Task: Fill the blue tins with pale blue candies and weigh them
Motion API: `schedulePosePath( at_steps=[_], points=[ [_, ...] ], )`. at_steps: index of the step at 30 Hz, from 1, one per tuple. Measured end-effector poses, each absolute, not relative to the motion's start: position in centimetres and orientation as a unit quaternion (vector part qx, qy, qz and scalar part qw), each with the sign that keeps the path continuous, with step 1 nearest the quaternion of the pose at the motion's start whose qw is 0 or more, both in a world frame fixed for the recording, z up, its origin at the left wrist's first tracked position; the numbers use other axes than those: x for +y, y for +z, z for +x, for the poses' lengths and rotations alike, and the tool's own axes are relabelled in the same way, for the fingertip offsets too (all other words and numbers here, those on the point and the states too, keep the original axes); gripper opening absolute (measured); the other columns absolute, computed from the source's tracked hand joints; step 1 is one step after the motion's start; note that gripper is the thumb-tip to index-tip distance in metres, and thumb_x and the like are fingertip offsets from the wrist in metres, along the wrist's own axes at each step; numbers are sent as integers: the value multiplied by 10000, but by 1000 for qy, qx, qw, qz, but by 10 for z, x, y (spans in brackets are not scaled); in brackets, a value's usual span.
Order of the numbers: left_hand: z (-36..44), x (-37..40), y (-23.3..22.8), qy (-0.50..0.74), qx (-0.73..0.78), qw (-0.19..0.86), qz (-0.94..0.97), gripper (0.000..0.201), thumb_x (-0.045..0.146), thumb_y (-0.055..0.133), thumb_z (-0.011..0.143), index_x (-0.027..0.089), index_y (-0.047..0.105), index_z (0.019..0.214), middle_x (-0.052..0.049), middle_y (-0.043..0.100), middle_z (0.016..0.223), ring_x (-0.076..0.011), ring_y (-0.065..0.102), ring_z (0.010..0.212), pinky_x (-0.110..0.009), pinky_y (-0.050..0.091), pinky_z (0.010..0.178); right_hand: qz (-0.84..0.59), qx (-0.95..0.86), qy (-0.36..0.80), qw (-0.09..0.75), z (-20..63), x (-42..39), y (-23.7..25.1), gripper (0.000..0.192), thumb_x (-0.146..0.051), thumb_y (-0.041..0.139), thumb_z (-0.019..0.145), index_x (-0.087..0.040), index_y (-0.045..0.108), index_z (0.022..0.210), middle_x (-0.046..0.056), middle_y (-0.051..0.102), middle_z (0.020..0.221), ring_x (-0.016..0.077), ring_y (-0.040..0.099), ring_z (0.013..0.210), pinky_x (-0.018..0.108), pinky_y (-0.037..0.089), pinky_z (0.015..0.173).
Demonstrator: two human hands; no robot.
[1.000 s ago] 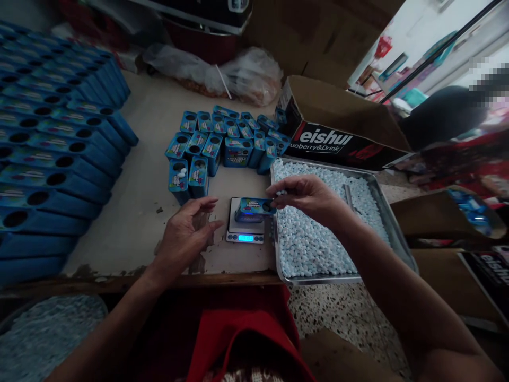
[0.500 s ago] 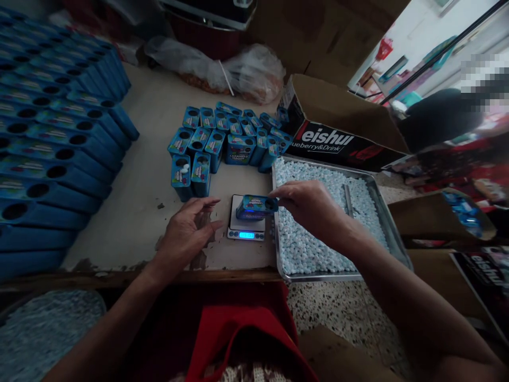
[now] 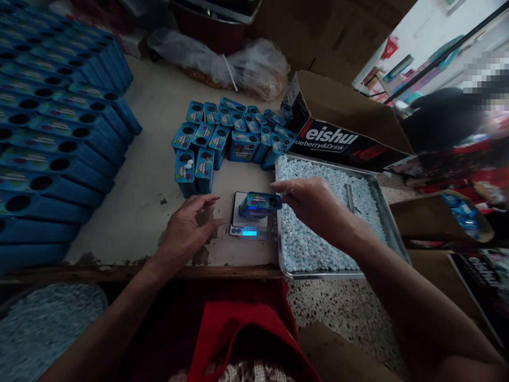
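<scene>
Turned more palm-down with the right hand (image 3: pixel 314 204), unclear whether gripping anything, beside the round hole (image 3: pixel 274 202) of the blue, printed, box-shaped tin (image 3: pixel 257 205), leaving it on the small, flat, pale digital scale (image 3: pixel 237 220), right of the open left hand (image 3: pixel 185 225).

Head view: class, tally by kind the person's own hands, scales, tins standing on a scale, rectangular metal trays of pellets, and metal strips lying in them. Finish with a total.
Hands: 2 (left hand, right hand)
Scale: 1
Tin on the scale: 1
Tray: 1
Strip: 1
Total: 6
</scene>
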State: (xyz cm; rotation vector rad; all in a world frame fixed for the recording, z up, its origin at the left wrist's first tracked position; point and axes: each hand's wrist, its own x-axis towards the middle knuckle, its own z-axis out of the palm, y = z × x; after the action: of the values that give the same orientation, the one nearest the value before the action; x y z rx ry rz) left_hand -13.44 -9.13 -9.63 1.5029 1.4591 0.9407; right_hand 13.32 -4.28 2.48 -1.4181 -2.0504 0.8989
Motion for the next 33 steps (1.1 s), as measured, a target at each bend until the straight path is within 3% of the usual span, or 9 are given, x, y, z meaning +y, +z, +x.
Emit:
schedulePosePath(
  at_steps=[4,13,19,27,31,33],
  points=[
    [-135,-92,-94,362,587,412,596,457,334,758,805,282,716,1257,-84,678,1272,-309,680,1149,-491,562,1036,-510,-791,269,205,129,-47,28,242,-76,677,819,-264,817,879,17,692,682,200,676,738,297,544,636],
    [-135,-93,-85,337,587,416,608,395,381,716,839,286,720,1222,-58,646,1344,-307,620,1238,-492,525,1071,-520,-837,132,104,124,-54,33,264,-82,623,908,-216,813,1034,60,801,898,227,755,852,323,577,745],
    [-131,-91,-80,332,583,400,625,397,353,706,846,295,712,1238,-41,661,1291,-276,632,1206,-446,515,1061,-489,-867,77,47,123,-54,34,293,-42,587,920,-201,812,1020,60,813,932,207,764,800,295,568,710],
    [-121,-85,-79,363,552,341,669,406,302,762,849,238,694,1245,-60,685,1246,-262,668,1156,-444,541,1048,-504,-854,101,83,130,-53,30,249,-143,626,930,-238,812,1066,40,810,863,214,763,771,309,557,700],
    [-92,-67,-70,372,488,204,763,530,276,803,844,190,628,1337,-109,666,1337,-290,611,1269,-471,497,1119,-530,-798,193,213,143,-30,28,253,-223,602,934,-229,796,1097,50,806,993,221,758,911,339,573,812],
    [-70,-57,-63,337,437,172,816,572,256,808,842,183,603,1371,-129,645,1384,-309,584,1305,-494,482,1129,-547,-743,270,275,154,-7,18,276,-230,555,914,-196,786,1062,56,789,974,201,740,853,324,571,769]
  ],
)
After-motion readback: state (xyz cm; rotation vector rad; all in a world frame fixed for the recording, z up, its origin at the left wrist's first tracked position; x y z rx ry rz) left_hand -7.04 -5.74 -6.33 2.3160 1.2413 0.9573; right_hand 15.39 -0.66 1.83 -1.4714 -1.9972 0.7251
